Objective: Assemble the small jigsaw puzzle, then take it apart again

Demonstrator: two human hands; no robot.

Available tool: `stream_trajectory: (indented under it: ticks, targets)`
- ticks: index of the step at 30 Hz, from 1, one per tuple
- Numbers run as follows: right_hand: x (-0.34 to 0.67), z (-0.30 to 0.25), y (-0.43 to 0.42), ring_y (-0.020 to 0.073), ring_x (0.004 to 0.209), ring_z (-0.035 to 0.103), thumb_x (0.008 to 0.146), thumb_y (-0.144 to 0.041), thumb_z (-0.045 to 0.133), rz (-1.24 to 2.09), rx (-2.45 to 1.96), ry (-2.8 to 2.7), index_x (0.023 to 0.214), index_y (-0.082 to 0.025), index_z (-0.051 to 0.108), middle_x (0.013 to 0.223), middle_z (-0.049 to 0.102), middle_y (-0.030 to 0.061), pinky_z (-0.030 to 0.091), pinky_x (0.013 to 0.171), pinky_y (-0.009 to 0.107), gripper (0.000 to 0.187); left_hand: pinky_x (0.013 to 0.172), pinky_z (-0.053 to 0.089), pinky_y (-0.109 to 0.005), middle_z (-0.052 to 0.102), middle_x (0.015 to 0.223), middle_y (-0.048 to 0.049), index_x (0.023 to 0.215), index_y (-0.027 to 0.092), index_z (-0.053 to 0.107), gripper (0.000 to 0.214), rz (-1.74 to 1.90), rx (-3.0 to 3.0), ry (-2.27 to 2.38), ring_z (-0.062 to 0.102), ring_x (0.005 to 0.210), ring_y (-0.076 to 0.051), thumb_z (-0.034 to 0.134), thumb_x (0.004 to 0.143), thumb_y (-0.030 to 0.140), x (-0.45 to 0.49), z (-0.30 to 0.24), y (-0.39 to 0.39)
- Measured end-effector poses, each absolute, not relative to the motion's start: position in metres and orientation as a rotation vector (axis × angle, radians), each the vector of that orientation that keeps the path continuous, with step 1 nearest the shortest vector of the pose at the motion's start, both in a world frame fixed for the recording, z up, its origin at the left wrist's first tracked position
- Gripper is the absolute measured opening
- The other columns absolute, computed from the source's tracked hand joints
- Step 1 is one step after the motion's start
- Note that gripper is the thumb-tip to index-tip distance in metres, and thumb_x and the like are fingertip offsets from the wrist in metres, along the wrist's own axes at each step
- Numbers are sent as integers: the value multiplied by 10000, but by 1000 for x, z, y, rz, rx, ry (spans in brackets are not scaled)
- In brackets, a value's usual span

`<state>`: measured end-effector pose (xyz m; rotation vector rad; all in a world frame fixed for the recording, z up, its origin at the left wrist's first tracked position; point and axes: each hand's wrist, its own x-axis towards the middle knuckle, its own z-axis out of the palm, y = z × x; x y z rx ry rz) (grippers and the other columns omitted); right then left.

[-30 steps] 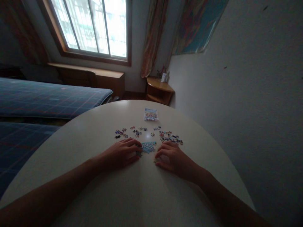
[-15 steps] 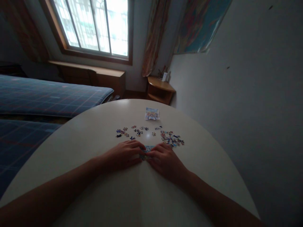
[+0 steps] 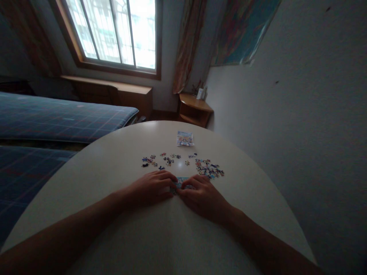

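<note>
A small joined part of a jigsaw puzzle (image 3: pixel 181 181), pale blue at its far side, lies flat on the white table between my hands. My left hand (image 3: pixel 155 186) rests at its left edge, fingers bent and pressed onto it. From the right, my right hand (image 3: pixel 200 193) has its thumb and curled fingers on the puzzle, covering much of it. Whether a single piece is under the fingertips cannot be seen. Just past my right hand lies a heap of loose puzzle pieces (image 3: pixel 210 170). More scattered pieces (image 3: pixel 149 161) lie beyond my left hand.
A small printed packet or picture (image 3: pixel 185 138) lies farther back on the round table (image 3: pixel 137 236). A bed with a checked mattress (image 3: pixel 65 118) is at the left. A wooden corner stand (image 3: pixel 195 102) is behind the table, and a wall (image 3: pixel 301 126) runs along the right.
The fingers of my right hand have shifted slightly and curl more on the puzzle, showing a bit more of it. My left hand stays in place.
</note>
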<state>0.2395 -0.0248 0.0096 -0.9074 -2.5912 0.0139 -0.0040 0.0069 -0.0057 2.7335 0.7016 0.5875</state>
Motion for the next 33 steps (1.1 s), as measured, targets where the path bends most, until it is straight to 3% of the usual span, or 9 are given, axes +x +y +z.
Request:
stream_trajectory:
  ticks: [7,13,19,25,29,33]
  targets:
    - [244,12,-24,206,995,597,926,-250,577,52,-879,-2599,1149,-296,664,1090,693,48,441,904,387,244,945,499,-385,633,1195,-65,1105,224,596,213,618,2727,677,593,1097,-213,623,894,228,-4,-4,6]
    - [256,9,-6,230,1090,584,928,-211,533,93,-1106,-2401,1138,-227,644,1091,698,69,422,993,431,239,962,494,-407,609,1236,-66,1176,244,585,238,533,2777,698,588,1102,-225,580,939,261,-3,-2,5]
    - [263,-2,8,268,1398,353,911,-239,484,111,-1258,-2437,1444,-188,406,1443,507,105,296,1129,481,541,946,500,-398,598,1235,-67,1149,291,640,221,515,2836,667,595,1077,-217,547,954,245,-3,5,1]
    - [261,-7,10,286,1456,240,947,-317,436,138,-1320,-2504,1522,-191,267,1529,394,116,234,1156,489,613,949,494,-378,617,1211,-66,1134,284,657,215,510,2825,600,604,1070,-211,559,947,248,0,10,-3]
    - [264,-3,11,287,1427,297,924,-276,471,170,-1289,-2473,1456,-179,377,1475,468,114,244,1152,503,548,951,489,-352,622,1195,-52,1104,286,664,212,549,2807,581,610,1053,-194,597,915,217,-3,10,-2]
    - [268,-2,14,253,1310,449,869,-154,502,192,-1222,-2345,1431,-183,385,1230,651,90,319,1118,485,574,938,490,-360,638,1177,-43,1063,270,663,183,539,2803,640,619,1037,-202,619,892,223,-11,11,3]
